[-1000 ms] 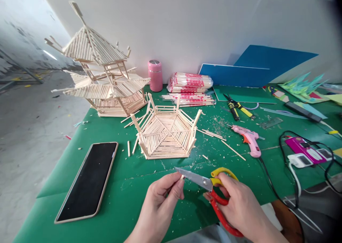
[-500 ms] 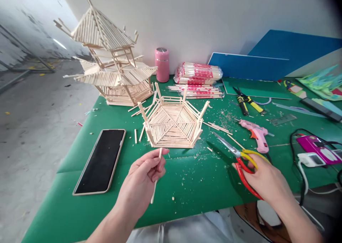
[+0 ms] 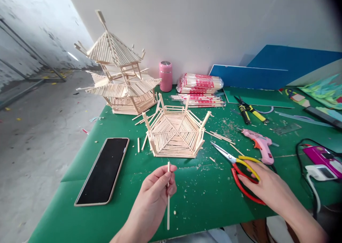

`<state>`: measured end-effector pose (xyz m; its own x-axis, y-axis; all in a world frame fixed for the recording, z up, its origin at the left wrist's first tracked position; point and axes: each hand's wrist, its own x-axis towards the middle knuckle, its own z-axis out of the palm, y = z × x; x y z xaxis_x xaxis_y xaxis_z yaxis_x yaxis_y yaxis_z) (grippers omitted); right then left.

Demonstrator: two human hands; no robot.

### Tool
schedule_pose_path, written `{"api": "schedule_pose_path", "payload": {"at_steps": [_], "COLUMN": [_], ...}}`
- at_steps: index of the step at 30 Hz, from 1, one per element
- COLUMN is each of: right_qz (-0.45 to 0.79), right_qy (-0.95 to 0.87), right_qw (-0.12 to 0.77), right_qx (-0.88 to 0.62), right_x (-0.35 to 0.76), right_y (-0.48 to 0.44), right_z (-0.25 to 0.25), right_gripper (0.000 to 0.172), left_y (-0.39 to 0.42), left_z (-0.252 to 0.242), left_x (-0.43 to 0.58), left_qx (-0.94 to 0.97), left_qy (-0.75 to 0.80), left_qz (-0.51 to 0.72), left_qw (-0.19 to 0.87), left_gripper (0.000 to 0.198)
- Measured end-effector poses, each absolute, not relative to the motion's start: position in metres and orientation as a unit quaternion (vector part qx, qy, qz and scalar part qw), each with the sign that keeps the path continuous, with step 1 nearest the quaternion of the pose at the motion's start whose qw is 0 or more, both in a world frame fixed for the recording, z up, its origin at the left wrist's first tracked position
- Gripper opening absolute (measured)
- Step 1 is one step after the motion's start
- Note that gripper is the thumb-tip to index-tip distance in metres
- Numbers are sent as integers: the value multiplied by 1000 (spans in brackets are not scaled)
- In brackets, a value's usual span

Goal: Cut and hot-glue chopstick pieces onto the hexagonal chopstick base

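My left hand (image 3: 160, 189) pinches a thin round wooden stick (image 3: 168, 214) between thumb and fingers, near the table's front edge. The stick points straight away from me, its lower part sticking out below the hand. My right hand (image 3: 264, 180) is closed round the red and yellow handles of a pair of scissors (image 3: 235, 161), low at the table; the blades point up and left. Just beyond my left hand stands a six-sided base (image 3: 175, 134) made of wooden sticks, with short posts at its corners and low railings at the back.
A stick pagoda (image 3: 120, 75) stands back left, a phone (image 3: 103, 171) in front of it. Behind are a pink flask (image 3: 166, 77) and bagged sticks (image 3: 200, 83). Pliers (image 3: 249, 109), a pink glue gun (image 3: 259, 143) and a corded magenta device (image 3: 320, 157) lie right. Wood crumbs dot the green table (image 3: 203, 203).
The stick in my left hand has turned from slanted to nearly straight. My right hand has brought the scissors down closer to the table. The whole view has shifted a little.
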<state>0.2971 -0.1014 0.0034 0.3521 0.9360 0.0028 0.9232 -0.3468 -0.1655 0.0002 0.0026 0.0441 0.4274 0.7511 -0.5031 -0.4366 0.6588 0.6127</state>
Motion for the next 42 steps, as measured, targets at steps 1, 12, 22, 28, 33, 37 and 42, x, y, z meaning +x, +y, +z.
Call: {"api": "schedule_pose_path", "payload": {"at_steps": [1,12,22,28,33,37,42], "right_qz": [48,21,91,182,267,343,398], "right_qy": [-569,-582,-635,-626,-571,-529,-478], "right_qw": [69,111,95,61,142,268,418], "right_qx": [-818,-805,-761,-756,-763,-729,-662], "right_x": [297,289,273,266,295,305,298], "right_y": [-102,-92,25,83,94,82,62], "right_z": [3,40,33,22,26,36,47], "right_gripper": [42,23,15,29,27,25,22], "left_y": [2,-1,-6,-6,-3,1,3], "left_z": [43,49,50,46,42,44,45], "left_x": [1,16,16,12,11,16,13], "left_qx": [197,228,223,201,189,205,331], "left_qy": [395,419,434,438,454,456,511], "left_qz": [359,327,322,341,341,341,397], "left_qw": [822,816,812,807,801,796,687], "left_gripper": [14,20,20,21,22,26,28]}}
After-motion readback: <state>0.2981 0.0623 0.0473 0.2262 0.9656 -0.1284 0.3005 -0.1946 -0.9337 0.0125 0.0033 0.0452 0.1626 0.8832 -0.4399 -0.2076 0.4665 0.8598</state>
